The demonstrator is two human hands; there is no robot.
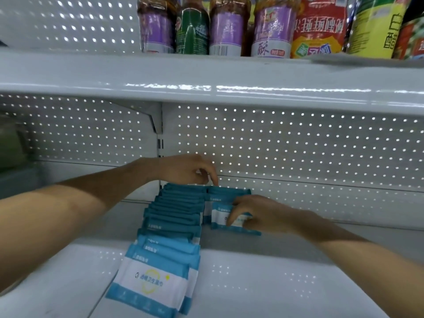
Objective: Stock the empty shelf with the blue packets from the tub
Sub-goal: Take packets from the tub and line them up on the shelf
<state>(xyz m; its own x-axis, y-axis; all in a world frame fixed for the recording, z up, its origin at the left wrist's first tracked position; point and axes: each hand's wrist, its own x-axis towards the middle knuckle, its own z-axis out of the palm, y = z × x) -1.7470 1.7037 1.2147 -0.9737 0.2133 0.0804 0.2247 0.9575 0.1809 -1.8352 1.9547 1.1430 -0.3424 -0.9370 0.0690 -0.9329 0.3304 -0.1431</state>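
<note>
Nearest, blue packets [160,271] stand in a long overlapping row running back along the white shelf [252,283], left of centre. The left hand [188,168] hovers over the row's far end, fingers loosely curled, one tip on a rear packet [229,192]; whether it grips, I cannot tell. The right hand [259,216] clasps another packet [219,217] just beside the row.

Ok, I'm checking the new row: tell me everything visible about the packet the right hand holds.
The packet is flat and plastic-looking: white middle, blue bands top and bottom, small print. It stands leaning on the shelf, in front of another packet, beside the long row. The right hand grips its right side.
</note>
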